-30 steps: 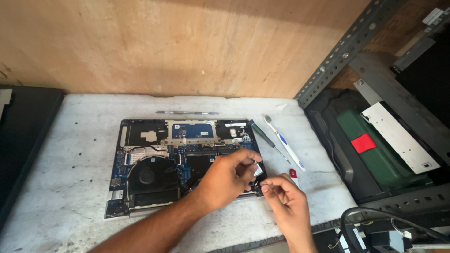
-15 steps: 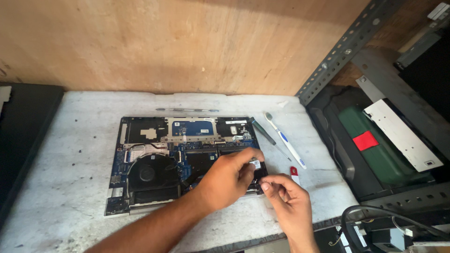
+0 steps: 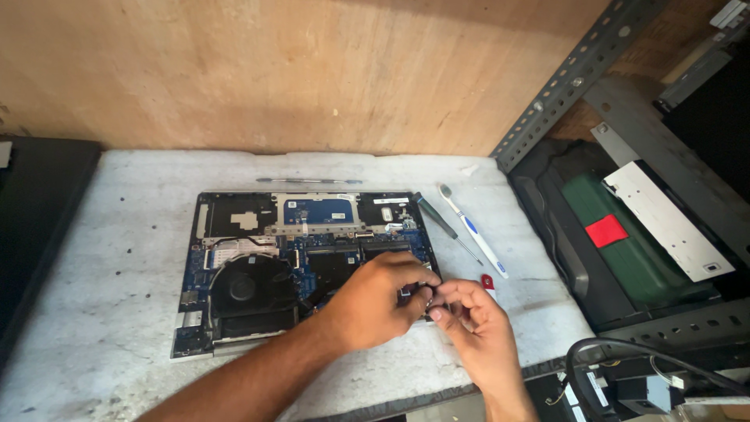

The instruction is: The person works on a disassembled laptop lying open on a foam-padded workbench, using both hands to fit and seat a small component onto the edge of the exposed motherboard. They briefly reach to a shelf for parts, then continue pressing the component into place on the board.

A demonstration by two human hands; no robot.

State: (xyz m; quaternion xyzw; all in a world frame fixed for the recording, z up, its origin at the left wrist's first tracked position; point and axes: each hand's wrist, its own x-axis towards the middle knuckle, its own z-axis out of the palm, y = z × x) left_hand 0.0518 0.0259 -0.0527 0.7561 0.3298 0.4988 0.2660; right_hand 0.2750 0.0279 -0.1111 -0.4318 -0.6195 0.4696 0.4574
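An opened laptop (image 3: 258, 234) lies on the white worktop with its blue circuit board and black fan (image 3: 246, 287) exposed. My left hand (image 3: 375, 301) reaches across its near right corner, fingers pinched together over a small part there. My right hand (image 3: 469, 312) meets it from the right, fingertips also closed on that same spot. The part between the fingers is mostly hidden, so I cannot tell what it is. Both hands touch each other at the laptop's right edge.
A dark screwdriver (image 3: 441, 223) and a white-and-blue toothbrush (image 3: 473, 230) lie right of the laptop, with a small red item (image 3: 487, 281) near my right hand. A thin metal strip (image 3: 308, 181) lies behind the laptop. A metal rack (image 3: 578, 70) and stacked devices stand at right.
Both hands have stayed at the laptop's near right corner, drawing slightly closer together. The view has shifted a little.
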